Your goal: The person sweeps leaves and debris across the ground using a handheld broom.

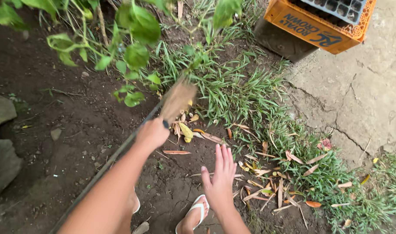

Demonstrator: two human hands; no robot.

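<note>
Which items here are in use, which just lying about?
In use: left hand shut on a hand broom; right hand open above the dry leaves.
Lying about: orange crate, rocks, leafy plant, cracked concrete.

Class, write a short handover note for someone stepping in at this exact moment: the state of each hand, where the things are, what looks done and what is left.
Left hand: closed around a short hand broom, bristles blurred, raised above the leaves.
Right hand: open, empty, fingers spread flat over the soil, beside the leaf litter.
Things: dry leaves lie scattered on the soil and grass edge, most to the right of the right hand, a few below the broom. An orange crate stands on the cracked concrete.
Done: the soil on the left shows few leaves.
Left: the leaves by the grass are ungathered.
</note>
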